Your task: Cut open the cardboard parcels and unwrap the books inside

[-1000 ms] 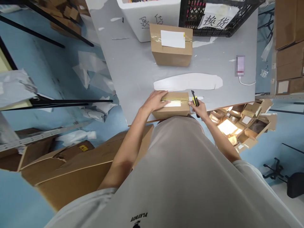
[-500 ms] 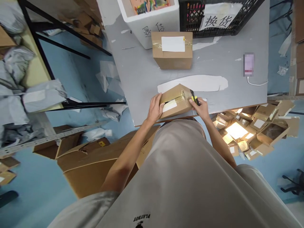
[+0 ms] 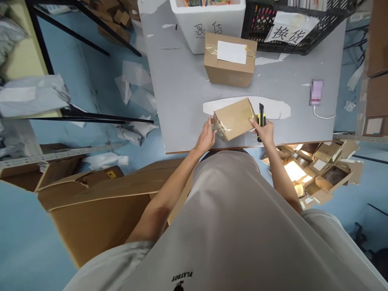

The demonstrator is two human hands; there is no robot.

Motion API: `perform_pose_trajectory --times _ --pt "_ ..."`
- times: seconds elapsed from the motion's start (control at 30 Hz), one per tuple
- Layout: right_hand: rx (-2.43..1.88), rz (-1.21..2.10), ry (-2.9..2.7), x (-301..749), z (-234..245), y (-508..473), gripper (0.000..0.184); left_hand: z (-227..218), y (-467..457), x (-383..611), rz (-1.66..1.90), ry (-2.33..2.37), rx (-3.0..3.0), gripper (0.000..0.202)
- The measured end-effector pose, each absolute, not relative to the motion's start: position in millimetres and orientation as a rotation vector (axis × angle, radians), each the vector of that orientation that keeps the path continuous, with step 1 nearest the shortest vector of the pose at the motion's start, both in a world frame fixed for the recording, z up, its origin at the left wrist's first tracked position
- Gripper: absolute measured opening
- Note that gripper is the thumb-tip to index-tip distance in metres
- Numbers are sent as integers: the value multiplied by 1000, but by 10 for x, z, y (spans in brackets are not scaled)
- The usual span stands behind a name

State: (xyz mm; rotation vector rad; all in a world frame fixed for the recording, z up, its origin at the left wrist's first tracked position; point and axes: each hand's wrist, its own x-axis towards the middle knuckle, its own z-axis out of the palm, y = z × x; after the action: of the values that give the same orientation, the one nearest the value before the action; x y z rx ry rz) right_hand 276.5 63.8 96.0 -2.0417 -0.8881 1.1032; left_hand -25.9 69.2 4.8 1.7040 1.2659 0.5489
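Note:
A small brown cardboard box [image 3: 235, 120] with shiny tape at its left end is held at a slant near the table's front edge. My left hand [image 3: 206, 135] grips its left end, the fingers against the taped side. At the right end, my right hand [image 3: 264, 131] has its thumb on the box's corner. That same hand holds a black and yellow utility knife [image 3: 261, 122] with its tip pointing away from me. Behind lies a larger taped cardboard box [image 3: 229, 60] with a white label on top.
A white foam bin [image 3: 209, 24] and a black plastic crate [image 3: 280, 46] stand at the table's back. A phone [image 3: 317, 92] with a cable lies right. A big open carton [image 3: 100, 218] is at my left; discarded boxes [image 3: 321, 169] are piled right. A black-framed rack [image 3: 39, 52] stands left.
The small box has been turned over, so its white label no longer shows and a plain face is up. The utility knife now points away from me, and my view has shifted slightly.

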Motion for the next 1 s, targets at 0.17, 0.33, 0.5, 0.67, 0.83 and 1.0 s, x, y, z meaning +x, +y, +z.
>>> perform_pose_trajectory --times 0.17,0.33,0.5,0.67,0.83,1.0 --pt "-2102 1025 -1216 2569 967 524 47 5 679 -320 617 1324 1565 84" --pt "-2206 638 -1602 2463 1142 426 53 264 939 -452 823 1351 1335 52" --pt "-2218 619 -1912 2322 1500 258 60 475 1122 -457 842 1294 1384 44" --pt "-1971 960 -2081 1908 1755 107 52 475 1155 -468 831 1242 1357 46" --pt "-1959 1070 -2103 1560 1804 122 50 410 1200 -490 862 1204 1348 45" --pt "-2015 1036 -2110 1415 1803 157 48 377 1225 -479 877 1172 1338 42"
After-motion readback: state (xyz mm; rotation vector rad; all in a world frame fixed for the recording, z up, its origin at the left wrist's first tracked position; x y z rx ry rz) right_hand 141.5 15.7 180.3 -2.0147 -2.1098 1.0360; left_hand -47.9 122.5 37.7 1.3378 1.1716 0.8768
